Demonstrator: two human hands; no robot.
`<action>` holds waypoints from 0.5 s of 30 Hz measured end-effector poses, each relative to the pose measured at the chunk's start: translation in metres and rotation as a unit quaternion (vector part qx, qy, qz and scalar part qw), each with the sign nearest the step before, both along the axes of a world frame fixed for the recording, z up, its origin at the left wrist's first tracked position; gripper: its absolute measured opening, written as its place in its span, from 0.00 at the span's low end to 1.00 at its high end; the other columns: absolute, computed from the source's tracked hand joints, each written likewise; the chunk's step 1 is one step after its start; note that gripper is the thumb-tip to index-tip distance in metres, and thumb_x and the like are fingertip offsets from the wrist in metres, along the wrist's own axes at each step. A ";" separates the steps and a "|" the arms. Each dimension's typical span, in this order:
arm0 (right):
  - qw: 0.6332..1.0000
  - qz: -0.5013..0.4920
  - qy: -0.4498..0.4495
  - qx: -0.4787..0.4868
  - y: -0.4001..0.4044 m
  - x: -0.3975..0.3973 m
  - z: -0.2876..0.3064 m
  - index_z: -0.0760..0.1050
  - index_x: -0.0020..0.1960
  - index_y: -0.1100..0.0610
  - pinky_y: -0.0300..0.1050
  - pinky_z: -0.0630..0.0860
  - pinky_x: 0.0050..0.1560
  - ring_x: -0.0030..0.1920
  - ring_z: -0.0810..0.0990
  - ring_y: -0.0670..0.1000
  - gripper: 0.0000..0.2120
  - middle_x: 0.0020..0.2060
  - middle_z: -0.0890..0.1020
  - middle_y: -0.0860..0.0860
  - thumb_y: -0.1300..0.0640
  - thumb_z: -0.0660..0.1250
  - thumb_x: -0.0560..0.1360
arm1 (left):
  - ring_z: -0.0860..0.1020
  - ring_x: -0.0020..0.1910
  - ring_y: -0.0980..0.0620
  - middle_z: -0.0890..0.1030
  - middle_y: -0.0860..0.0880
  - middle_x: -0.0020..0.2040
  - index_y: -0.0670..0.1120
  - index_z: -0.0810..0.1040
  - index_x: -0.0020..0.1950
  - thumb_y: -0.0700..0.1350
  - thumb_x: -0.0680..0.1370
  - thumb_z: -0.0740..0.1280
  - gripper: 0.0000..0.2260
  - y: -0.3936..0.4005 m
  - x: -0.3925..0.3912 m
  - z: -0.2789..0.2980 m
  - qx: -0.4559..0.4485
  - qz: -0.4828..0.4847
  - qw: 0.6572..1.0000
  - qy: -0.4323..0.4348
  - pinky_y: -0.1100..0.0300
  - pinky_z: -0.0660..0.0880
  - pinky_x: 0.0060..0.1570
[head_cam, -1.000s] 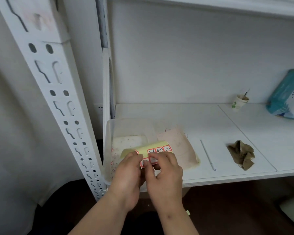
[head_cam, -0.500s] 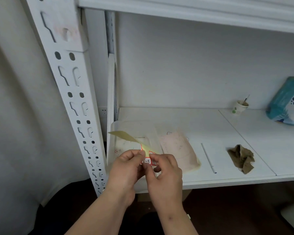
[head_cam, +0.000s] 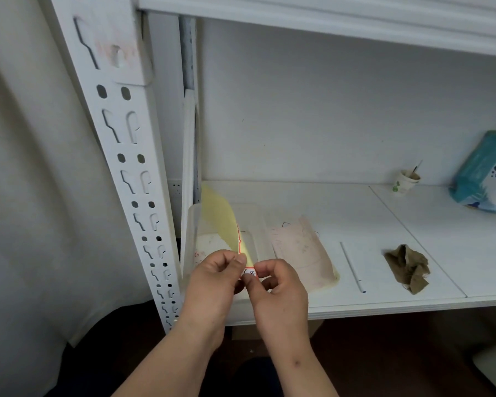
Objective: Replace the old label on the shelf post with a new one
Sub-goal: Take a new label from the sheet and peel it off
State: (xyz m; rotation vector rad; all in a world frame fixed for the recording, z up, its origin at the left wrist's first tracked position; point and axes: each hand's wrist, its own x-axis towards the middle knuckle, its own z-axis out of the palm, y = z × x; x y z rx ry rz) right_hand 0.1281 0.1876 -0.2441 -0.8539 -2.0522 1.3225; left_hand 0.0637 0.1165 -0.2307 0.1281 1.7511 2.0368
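The left hand point(head_cam: 216, 277) and right hand point(head_cam: 278, 287) meet in front of the shelf point(head_cam: 413, 303), both pinching a red-bordered label point(head_cam: 249, 273) (handwriting unreadable) between thumb and fingertips. Its yellow backing sheet point(head_cam: 219, 219) curls up and away from the left fingers. The perforated shelf post point(head_cam: 132, 179) stands just left — on the white shelf lie a pen point(head_cam: 352, 266) and crumpled brown paper point(head_cam: 408, 267).
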 end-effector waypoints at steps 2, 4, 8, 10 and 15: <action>1.000 0.003 -0.007 -0.007 0.000 0.000 0.001 0.74 0.41 0.45 0.34 0.73 0.34 0.38 0.76 0.39 0.07 0.38 0.80 0.43 0.54 0.72 0.71 | 0.74 0.32 0.52 0.77 0.48 0.31 0.44 0.79 0.37 0.39 0.79 0.66 0.11 0.000 0.000 -0.001 -0.002 0.001 1.000 0.003 0.60 0.77 0.40; 1.000 0.005 -0.009 -0.009 0.000 0.000 0.002 0.74 0.42 0.45 0.33 0.73 0.34 0.38 0.76 0.39 0.07 0.39 0.80 0.43 0.54 0.72 0.72 | 0.74 0.34 0.50 0.77 0.46 0.33 0.44 0.78 0.37 0.40 0.80 0.66 0.11 0.000 0.000 -0.002 -0.001 0.000 1.000 0.003 0.58 0.76 0.41; 1.000 0.013 -0.006 -0.015 -0.001 0.000 0.003 0.75 0.44 0.44 0.33 0.73 0.34 0.38 0.76 0.38 0.07 0.41 0.79 0.43 0.55 0.72 0.72 | 0.76 0.36 0.49 0.80 0.45 0.35 0.44 0.79 0.38 0.40 0.80 0.65 0.11 0.000 -0.001 -0.002 0.002 -0.010 1.000 0.010 0.55 0.76 0.45; 1.000 0.014 -0.008 -0.015 -0.001 0.000 0.004 0.76 0.43 0.44 0.31 0.73 0.34 0.37 0.75 0.38 0.07 0.41 0.79 0.43 0.55 0.72 0.72 | 0.76 0.38 0.48 0.80 0.44 0.36 0.45 0.79 0.38 0.40 0.80 0.65 0.11 0.001 -0.002 -0.002 0.003 -0.010 1.000 0.010 0.52 0.76 0.47; 1.000 0.002 -0.016 -0.007 0.000 -0.001 0.003 0.74 0.42 0.45 0.32 0.72 0.34 0.36 0.75 0.38 0.08 0.40 0.79 0.43 0.55 0.72 0.72 | 0.72 0.36 0.49 0.77 0.45 0.34 0.46 0.78 0.36 0.40 0.80 0.66 0.12 0.002 -0.001 -0.002 -0.003 -0.013 1.000 0.011 0.54 0.73 0.44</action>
